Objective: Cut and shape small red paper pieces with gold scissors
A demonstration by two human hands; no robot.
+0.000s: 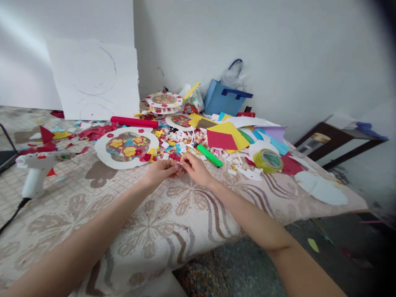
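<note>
My left hand (161, 171) and my right hand (196, 168) meet over the front of the table, fingertips pinched together. Whatever lies between the fingers is too small to make out. Just behind them are small red, white and yellow paper scraps (182, 145). To the left of my left hand lies a scalloped white disc (102, 153) with yellow and red paper flowers on its see-through middle. Beyond my right hand rests a bright green roll (209, 155), close to but apart from the fingers.
A white glue gun (33, 177) with a black cord stands at the left. Yellow tape (267, 161), red sheets (221, 139) and white ovals (321, 188) lie right. Behind are a red roll (134, 121), a decorated round lantern-like piece (163, 109), a blue bag (216, 99) and white board (95, 78).
</note>
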